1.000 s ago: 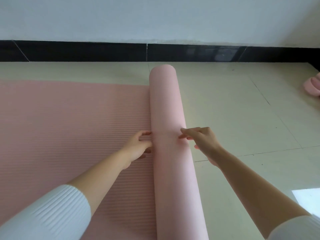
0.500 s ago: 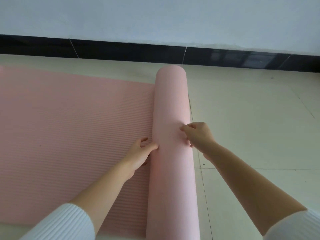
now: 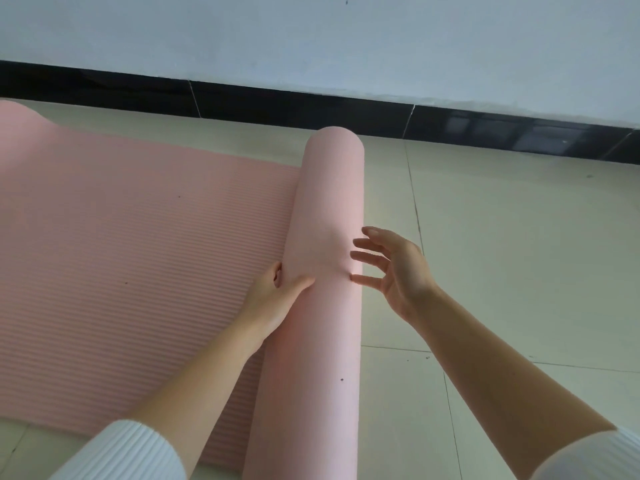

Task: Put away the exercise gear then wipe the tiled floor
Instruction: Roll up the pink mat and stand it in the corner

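Observation:
A pink ribbed exercise mat lies flat on the cream tiled floor, its right part wound into a thick roll that runs from near the wall toward me. My left hand grips the roll's left side, thumb across the top and fingers tucked under where the roll meets the flat mat. My right hand hovers at the roll's right side with fingers spread and straight; only the lowest fingertip seems to touch the roll.
A black skirting band runs along the foot of the white wall just beyond the roll's far end. The mat's far left corner curls up slightly. Bare tiles lie to the right of the roll.
The roll has moved further left over the flat mat. My right hand has lifted off the roll and spread its fingers. My left hand stays on the roll's left side.

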A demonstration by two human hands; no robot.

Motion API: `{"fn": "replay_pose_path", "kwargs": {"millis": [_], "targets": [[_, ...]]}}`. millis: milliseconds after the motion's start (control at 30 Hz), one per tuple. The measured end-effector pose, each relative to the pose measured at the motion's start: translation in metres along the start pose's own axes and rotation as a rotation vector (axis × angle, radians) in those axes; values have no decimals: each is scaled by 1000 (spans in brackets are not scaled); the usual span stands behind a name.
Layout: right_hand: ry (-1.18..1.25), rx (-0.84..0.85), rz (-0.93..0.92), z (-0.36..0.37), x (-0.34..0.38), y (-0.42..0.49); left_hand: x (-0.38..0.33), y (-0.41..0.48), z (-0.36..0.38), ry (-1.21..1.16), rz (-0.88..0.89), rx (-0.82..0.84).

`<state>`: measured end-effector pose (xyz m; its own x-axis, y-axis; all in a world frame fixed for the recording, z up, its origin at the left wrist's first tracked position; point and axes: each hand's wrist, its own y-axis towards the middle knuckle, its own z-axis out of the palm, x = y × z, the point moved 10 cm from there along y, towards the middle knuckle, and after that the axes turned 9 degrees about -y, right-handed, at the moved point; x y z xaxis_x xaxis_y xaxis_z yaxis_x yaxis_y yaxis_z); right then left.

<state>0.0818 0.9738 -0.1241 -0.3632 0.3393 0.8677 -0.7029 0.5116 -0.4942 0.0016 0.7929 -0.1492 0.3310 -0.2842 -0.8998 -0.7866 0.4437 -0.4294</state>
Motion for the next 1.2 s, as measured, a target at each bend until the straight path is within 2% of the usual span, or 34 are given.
{"fn": "replay_pose_path", "kwargs": {"millis": [67, 133, 200, 300, 367, 467, 567, 667, 867, 1200], "targets": [[-14, -54, 50, -5, -12, 3, 3, 4, -19, 34, -24, -80], [-301, -96, 70, -7, -25, 3, -2, 6, -34, 56, 20, -136], [-508, -48, 52, 6, -35, 1, -10, 8, -46, 93, 82, -165], [-428, 27, -18, 33, -39, -2, -11, 14, -69, 131, 118, -241], [-434, -30, -66, 40, -34, -1, -3, 19, -83, 121, 75, -279], [-390, -38, 84, 47, -58, 2, 7, 19, -94, 50, 32, -288], [-359, 125, 271, 66, -92, -4, 20, 12, -91, -69, -43, -204], [-267, 208, 299, 75, -102, -4, 20, 7, -81, -99, -73, -95], [-128, 171, 334, 50, -99, -8, 15, 3, -50, -91, -59, 52], [-177, 18, 358, -84, -89, -24, 16, -7, 77, -89, -73, 317]]}}
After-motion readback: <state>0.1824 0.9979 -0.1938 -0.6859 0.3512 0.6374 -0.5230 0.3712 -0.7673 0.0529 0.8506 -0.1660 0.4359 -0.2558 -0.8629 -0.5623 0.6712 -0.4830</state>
